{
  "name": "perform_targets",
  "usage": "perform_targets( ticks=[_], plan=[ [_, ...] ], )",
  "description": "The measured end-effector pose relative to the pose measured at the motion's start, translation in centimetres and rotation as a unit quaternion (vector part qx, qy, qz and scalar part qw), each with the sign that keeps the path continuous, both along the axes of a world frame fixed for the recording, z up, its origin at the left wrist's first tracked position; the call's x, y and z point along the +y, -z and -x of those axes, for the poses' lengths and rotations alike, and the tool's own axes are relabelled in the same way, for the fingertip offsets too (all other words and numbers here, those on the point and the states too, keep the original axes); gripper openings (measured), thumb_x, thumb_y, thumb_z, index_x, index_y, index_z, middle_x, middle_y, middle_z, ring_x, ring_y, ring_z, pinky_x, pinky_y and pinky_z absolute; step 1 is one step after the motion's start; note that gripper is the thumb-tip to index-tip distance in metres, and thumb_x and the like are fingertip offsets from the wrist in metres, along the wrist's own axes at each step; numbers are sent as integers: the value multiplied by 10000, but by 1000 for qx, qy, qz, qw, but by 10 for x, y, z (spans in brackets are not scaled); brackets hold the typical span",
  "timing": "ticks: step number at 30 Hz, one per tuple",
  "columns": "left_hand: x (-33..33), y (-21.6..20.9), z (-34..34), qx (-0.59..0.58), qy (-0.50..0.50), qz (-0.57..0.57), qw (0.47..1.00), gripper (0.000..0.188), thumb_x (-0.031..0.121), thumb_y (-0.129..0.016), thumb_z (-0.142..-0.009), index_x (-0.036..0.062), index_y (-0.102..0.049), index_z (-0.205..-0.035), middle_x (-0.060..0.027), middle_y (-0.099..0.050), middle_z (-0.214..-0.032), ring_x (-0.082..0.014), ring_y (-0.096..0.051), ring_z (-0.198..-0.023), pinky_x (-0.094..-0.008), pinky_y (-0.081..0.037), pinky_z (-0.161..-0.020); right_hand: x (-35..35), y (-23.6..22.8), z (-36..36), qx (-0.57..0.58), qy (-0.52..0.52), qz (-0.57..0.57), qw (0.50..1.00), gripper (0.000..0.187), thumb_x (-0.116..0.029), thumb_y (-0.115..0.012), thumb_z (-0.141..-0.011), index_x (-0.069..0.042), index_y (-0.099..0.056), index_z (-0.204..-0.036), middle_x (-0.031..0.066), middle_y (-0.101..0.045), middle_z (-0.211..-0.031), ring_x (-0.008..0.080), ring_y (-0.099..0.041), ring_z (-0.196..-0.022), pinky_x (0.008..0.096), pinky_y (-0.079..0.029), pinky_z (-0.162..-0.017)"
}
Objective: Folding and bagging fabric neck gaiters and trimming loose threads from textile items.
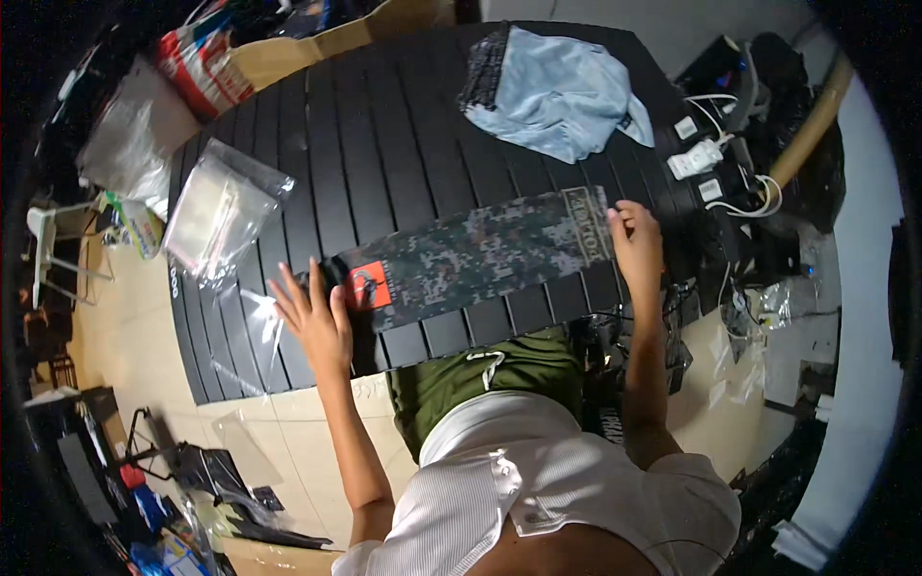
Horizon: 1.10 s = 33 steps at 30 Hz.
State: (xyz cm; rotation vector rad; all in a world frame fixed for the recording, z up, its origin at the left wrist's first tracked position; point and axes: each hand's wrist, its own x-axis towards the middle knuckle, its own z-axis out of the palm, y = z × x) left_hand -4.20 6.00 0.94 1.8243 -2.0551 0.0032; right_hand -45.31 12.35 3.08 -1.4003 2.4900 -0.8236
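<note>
A long, flat camouflage-patterned strip (480, 252), which looks like folded fabric, lies slantwise across the black slatted table (351, 125) in front of me. Its left end carries an orange-red label (370, 285) with a dark figure on it; pale lettering crosses the right end. Beside the labelled end, my left hand (322, 317) is open with its fingers spread, fingertips over the table. At the opposite end my right hand (636, 240) has bent fingers, with thumb and forefinger closed at the strip's edge.
A light blue garment (567, 91) lies crumpled at the table's far side. Clear plastic bags (226, 211) rest on the left. White plugs and cables (696, 158) crowd the right edge. Beyond the far left edge are a cardboard box (336, 38) and a red-and-white bag (197, 67).
</note>
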Motion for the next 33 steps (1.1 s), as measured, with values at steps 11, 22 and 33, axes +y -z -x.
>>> perform_targets(
  ticks=[11, 22, 33],
  plan=[
    [18, -23, 150, 416, 228, -175, 863, 379, 276, -406, -943, 58, -494, -1239, -135, -414, -1337, -279, -349, -1256, -386, -222, -1055, -6, 19, -2, 35, -16, -73, 997, 441, -311, -669, -752, 58, -552, -961, 233, -617, -893, 382, -594, -855, 422, -464, -754],
    [-5, -39, 239, 756, 139, -418, 483, 257, 226, -613, -850, -10, -556, -934, -29, -582, -807, -73, -517, -684, -217, -413, -627, 30, -42, -119, -228, -163, 259, 924, 174, 13, -570, -798, 21, -504, -959, 127, -586, -896, 185, -558, -837, 302, -441, -756],
    [-4, -200, 113, 705, 349, -163, 596, 485, 279, -683, -752, -2, -500, -1102, -125, -520, -1092, -194, -503, -994, -304, -410, -838, 15, -20, -132, -962, -97, 207, 151, 833, -662, -453, -775, -63, -356, -1346, 159, -372, -1372, 322, -350, -1254, 484, -210, -1071]
  ],
)
